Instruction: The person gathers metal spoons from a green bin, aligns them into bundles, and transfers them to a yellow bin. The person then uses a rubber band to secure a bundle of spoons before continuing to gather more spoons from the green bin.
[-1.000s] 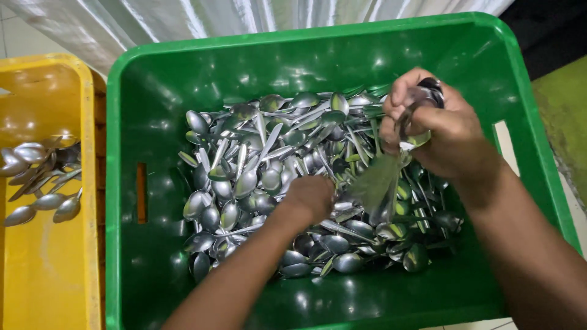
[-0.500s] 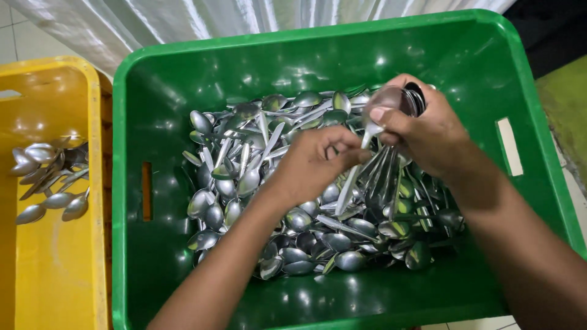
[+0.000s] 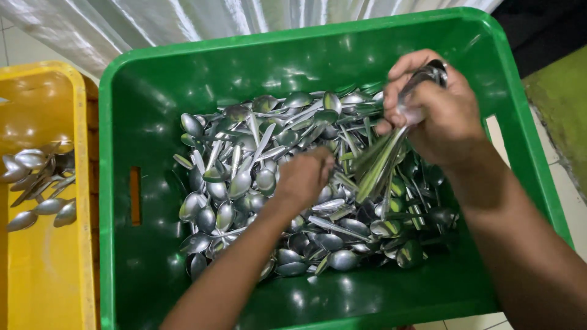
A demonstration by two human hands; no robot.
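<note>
A green plastic crate (image 3: 153, 104) holds a heap of metal spoons (image 3: 244, 177). My right hand (image 3: 437, 113) is up at the crate's right side, closed around a bunch of spoons (image 3: 382, 162) whose handles hang down towards the heap. My left hand (image 3: 306, 177) is down on the middle of the heap, fingers curled among the spoons; whether it grips one is hidden.
A yellow crate (image 3: 46, 275) stands to the left with several spoons (image 3: 36, 183) in it. White plastic sheeting (image 3: 183, 24) lies behind both crates. A green mat (image 3: 559, 104) and tiled floor are at the right.
My left hand has dropped from the bunch in my right hand back down onto the heap. My right hand keeps its bunch and has stayed at the right.
</note>
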